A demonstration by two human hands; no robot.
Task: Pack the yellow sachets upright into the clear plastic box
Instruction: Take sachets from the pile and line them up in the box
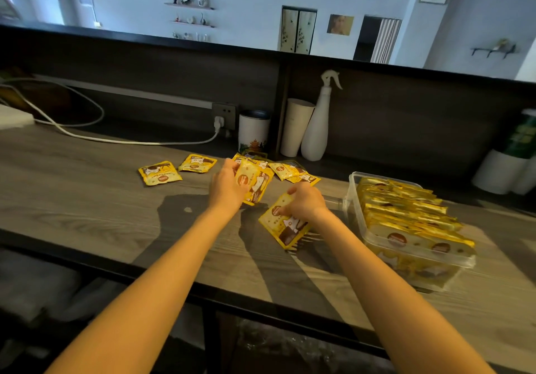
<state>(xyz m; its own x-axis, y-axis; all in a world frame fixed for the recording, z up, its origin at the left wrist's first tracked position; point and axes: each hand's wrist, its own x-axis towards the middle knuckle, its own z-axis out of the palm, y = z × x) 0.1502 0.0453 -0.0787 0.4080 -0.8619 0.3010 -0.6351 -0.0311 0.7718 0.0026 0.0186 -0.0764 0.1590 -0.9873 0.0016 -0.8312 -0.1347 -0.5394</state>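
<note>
- Curled round a small bunch of yellow sachets point(253, 182), your left hand point(227, 188) holds them tilted up above the grey wooden table point(87, 199).
- Your right hand point(304, 203) pinches a single sachet point(285, 227) by its upper end, fingers bent over it.
- Your clear plastic box point(354, 191) stands at 3 o'clock from the right hand, filled with a row of upright sachets point(406, 208).
- 2 loose sachets point(160, 174) lie flat at 10 o'clock from your left hand.
- More lie in a heap point(285, 169) at 12 o'clock, before a white spray bottle point(317, 130).
</note>
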